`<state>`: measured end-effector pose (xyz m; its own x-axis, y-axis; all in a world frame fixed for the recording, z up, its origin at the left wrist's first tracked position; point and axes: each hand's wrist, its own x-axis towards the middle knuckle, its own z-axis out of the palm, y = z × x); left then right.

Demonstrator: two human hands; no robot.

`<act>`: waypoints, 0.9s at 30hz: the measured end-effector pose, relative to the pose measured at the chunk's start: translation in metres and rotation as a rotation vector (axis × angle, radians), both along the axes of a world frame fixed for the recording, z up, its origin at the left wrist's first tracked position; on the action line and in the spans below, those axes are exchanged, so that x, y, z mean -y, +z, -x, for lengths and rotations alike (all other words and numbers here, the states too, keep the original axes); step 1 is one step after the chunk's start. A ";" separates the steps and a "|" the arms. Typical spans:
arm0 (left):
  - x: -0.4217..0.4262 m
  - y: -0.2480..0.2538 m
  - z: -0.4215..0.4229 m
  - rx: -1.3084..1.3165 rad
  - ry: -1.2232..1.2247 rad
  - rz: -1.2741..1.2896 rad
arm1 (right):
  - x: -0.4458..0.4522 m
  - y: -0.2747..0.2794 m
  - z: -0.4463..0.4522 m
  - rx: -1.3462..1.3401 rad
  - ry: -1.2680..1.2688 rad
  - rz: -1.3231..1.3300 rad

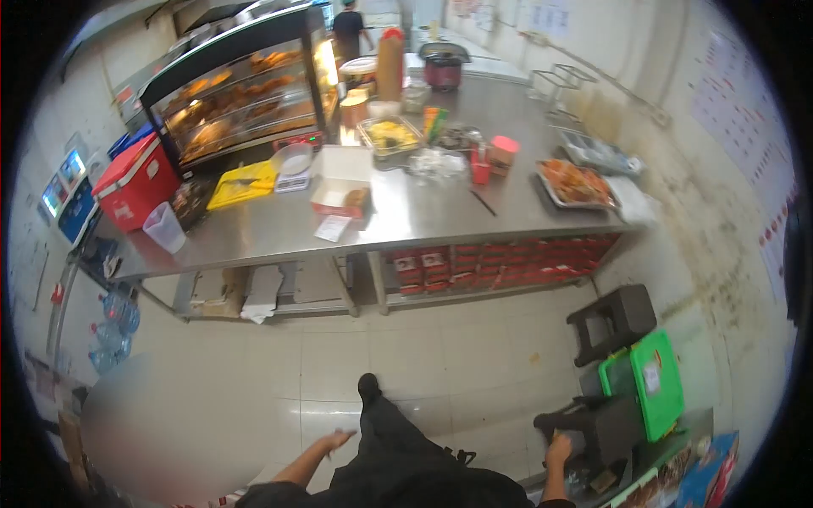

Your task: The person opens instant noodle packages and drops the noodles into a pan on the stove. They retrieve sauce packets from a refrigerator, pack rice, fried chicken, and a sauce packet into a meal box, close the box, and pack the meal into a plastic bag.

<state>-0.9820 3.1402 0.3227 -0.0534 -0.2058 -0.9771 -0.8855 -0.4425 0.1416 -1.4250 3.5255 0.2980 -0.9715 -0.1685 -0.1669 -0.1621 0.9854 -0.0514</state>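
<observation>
My left hand (337,441) hangs low in front of me, left of my dark trouser leg (385,423). Its fingers point forward and apart, holding nothing visible. On the other side my right hand (559,449) is closed, thumb on top, beside a dark plastic stool (593,427). Whatever it may hold is hidden. Both hands are away from the steel table (415,224). On that table sit an open food box (343,182) with a brown piece inside, a white slip of paper (333,228) and a tray of reddish-orange food (576,184).
A heated display case (246,97), red cooler (135,182) and yellow board (241,184) occupy the table's left. Stacked red boxes (500,264) fill a lower shelf. A green-lidded bin (656,381) and another stool (614,322) line the right wall. A person (348,35) stands far back.
</observation>
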 end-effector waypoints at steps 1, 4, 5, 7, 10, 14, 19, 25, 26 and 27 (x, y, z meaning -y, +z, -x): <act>-0.003 -0.024 -0.035 -0.060 0.145 -0.167 | 0.026 0.002 -0.013 0.127 0.208 -0.206; 0.020 -0.042 -0.064 -0.044 0.390 -0.172 | 0.159 -0.003 -0.047 0.335 0.404 -0.324; 0.039 -0.047 -0.066 -0.044 0.430 -0.122 | 0.211 -0.020 -0.050 0.335 0.598 -0.119; 0.083 -0.052 -0.065 -0.067 0.482 -0.015 | 0.370 0.021 -0.069 0.449 0.517 0.314; 0.138 -0.042 -0.072 -0.100 0.549 0.081 | 0.584 0.088 -0.087 0.724 0.564 1.029; 0.187 -0.032 -0.074 -0.119 0.561 0.105 | 0.801 0.172 -0.114 0.868 0.374 1.419; 0.224 -0.006 -0.077 -0.156 0.409 0.301 | 0.938 0.106 -0.091 0.540 0.773 0.989; 0.476 0.097 0.081 -0.813 0.770 1.072 | 0.757 0.155 -0.112 0.140 1.063 0.986; 0.516 0.090 0.107 -0.943 0.713 1.093 | 0.708 0.134 -0.107 0.122 1.137 0.795; 0.557 0.073 0.134 -1.013 0.641 1.136 | 0.660 0.120 -0.102 0.221 1.109 0.662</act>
<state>-1.1161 2.5834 0.3958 -0.1649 -0.9848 0.0554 0.0372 0.0499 0.9981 -1.3235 2.8650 0.4177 -0.2270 -0.9666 0.1187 -0.7913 0.1120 -0.6010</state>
